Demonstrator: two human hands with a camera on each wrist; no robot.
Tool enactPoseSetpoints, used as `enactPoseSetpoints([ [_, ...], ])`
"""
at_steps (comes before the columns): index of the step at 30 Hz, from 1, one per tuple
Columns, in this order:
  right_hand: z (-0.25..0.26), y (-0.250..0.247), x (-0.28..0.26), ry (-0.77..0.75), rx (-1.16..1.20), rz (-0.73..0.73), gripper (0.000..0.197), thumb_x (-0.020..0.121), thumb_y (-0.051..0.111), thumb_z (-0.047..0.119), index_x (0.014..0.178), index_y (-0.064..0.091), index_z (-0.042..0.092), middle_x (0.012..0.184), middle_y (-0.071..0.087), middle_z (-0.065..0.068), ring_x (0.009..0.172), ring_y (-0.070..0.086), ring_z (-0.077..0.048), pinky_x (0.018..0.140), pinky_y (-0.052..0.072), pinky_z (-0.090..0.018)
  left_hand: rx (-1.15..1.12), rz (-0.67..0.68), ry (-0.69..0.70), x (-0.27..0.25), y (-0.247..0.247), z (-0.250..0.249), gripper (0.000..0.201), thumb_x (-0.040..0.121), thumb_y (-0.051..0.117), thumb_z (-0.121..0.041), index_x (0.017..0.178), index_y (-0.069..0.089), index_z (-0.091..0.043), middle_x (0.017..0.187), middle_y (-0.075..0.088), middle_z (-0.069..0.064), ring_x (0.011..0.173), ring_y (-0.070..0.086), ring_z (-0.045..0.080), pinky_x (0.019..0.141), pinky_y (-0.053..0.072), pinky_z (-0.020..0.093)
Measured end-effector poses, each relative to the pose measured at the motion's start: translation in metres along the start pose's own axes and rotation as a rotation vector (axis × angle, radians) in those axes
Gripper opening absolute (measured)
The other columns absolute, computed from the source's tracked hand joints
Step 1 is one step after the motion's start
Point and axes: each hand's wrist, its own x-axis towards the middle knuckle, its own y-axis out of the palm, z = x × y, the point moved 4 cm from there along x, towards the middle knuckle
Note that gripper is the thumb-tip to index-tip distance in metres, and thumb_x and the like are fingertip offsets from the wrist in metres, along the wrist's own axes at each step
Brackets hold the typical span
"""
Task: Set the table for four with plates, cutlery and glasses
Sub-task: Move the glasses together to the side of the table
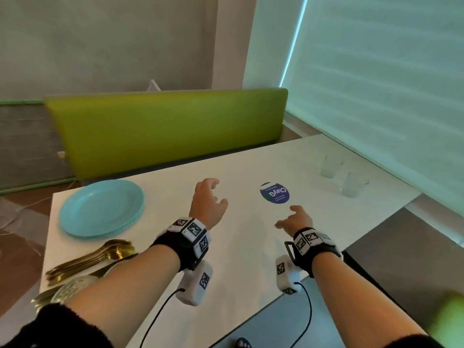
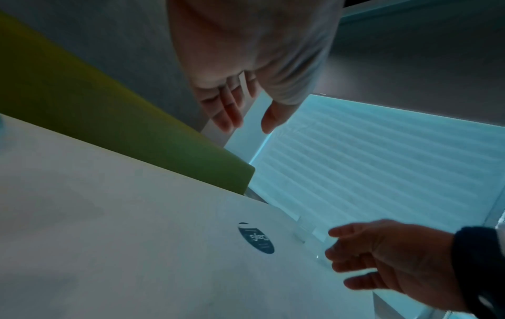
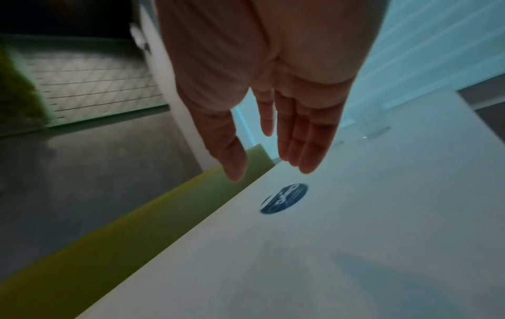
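Both hands are hovering empty over the white table (image 1: pixel 241 259): left hand (image 1: pixel 208 200) loosely spread, right hand (image 1: pixel 293 219) relaxed beside the blue sticker (image 1: pixel 275 193).

A green bench (image 1: pixel 165 131) backs a grey wall (image 1: pixel 108 41); pale window blind (image 1: pixel 376 84) glows right.

Glossy turquoise plates (image 1: pixel 100 207), shiny gold metal cutlery (image 1: pixel 93 259), frosted glasses (image 1: pixel 329 167), matt white table (image 1: pixel 241 247).

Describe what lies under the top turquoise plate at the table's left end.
More turquoise plates lie stacked beneath it; only their edges show, so the count is unclear. The white table under the stack is covered.
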Motion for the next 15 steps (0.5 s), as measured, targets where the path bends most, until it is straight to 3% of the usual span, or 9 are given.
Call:
enactPoseSetpoints([
  [3, -0.028, -0.046, 0.068, 0.09, 0.045, -0.089, 0.076, 0.074, 0.076, 0.016, 0.139, 0.038, 0.011, 0.125, 0.059, -0.018, 0.108, 0.059, -0.026, 0.098, 0.047, -0.036, 0.026, 0.074, -0.02, 0.049, 0.051, -0.025, 0.046, 0.083, 0.063, -0.013, 0.126, 0.048, -0.009, 0.128, 0.049, 0.009, 0.104, 0.057, 0.026, 0.091, 0.042, 0.027],
  [5, -0.045, -0.073, 0.111, 0.148, 0.044, -0.119, 0.077, 0.074, 0.076, 0.019, 0.14, 0.037, 0.01, 0.127, 0.058, -0.018, 0.113, 0.058, -0.03, 0.099, 0.046, -0.039, 0.05, 0.121, -0.04, 0.082, 0.084, -0.04, 0.045, 0.083, 0.064, -0.015, 0.125, 0.049, -0.008, 0.126, 0.052, 0.009, 0.111, 0.055, 0.026, 0.095, 0.041, 0.03],
  [15, -0.108, -0.182, 0.277, 0.354, 0.109, -0.268, 0.082, 0.078, 0.074, 0.019, 0.143, 0.027, 0.003, 0.139, 0.045, -0.022, 0.125, 0.047, -0.037, 0.098, 0.041, -0.042, 0.035, 0.206, -0.134, 0.211, 0.212, -0.086, 0.034, 0.086, 0.062, -0.016, 0.119, 0.054, -0.011, 0.118, 0.06, 0.004, 0.11, 0.055, 0.019, 0.083, 0.037, 0.02],
])
